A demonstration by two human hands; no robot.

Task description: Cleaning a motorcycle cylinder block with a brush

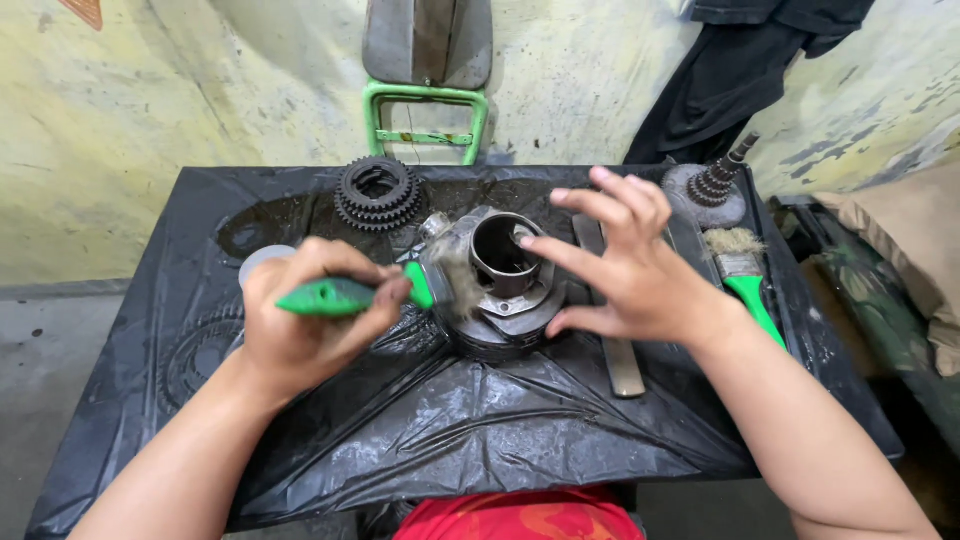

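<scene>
Left hand (300,320): fist clamped round brush (345,296), bristles on cylinder (500,280).
Right hand (625,265): fingers spread, steadying cylinder's rim.
Cylinder: mid-sheet (450,420); looks heavy, rigid, oily. Grip the finned body.

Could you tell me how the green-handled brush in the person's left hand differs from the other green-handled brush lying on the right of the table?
The held brush is gripped in the left hand, roughly level, its bristles against the metal cylinder part. The lying brush rests untouched on the black plastic sheet, beside the right hand, its bristles pointing away from the person. Its bristles show whole; the held brush's look blurred. Both have green handles.
</scene>
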